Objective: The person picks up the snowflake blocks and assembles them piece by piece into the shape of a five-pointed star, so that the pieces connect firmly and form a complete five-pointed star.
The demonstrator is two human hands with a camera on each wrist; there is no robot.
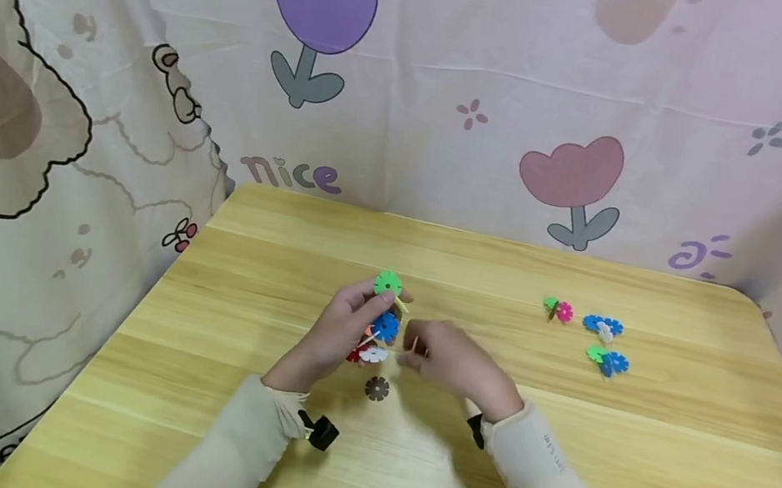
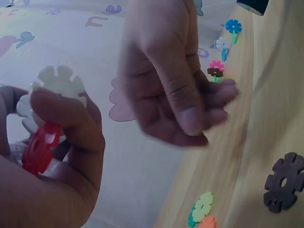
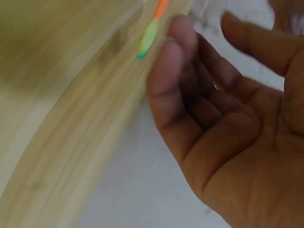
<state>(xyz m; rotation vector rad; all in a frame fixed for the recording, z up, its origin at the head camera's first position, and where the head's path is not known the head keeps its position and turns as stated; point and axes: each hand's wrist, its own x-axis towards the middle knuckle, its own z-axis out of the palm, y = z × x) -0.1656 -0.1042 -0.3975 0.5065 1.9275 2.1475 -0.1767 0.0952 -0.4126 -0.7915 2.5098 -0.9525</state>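
Observation:
My left hand [image 1: 341,325] grips a cluster of plastic snowflake discs. In the head view it shows a green disc [image 1: 389,282], a blue disc [image 1: 386,327], and a white disc [image 1: 374,355] beside a red disc [image 1: 354,354]. The left wrist view has the thumb pressed over the white disc [image 2: 61,78], with the red disc [image 2: 42,148] just below. Close by on the right, my right hand [image 1: 450,354] hangs with loosely bent fingers and holds nothing; its palm [image 3: 247,161] is bare. A dark brown disc [image 1: 377,388] lies flat on the table, below the hands.
Yellow [image 2: 204,204], green and orange [image 2: 208,222] discs lie on the wooden table [image 1: 220,421] near the hands. Farther right sit three small joined groups: pink-green-brown [image 1: 563,311], blue-white [image 1: 603,325] and green-blue [image 1: 614,363]. A printed cloth hangs behind the table.

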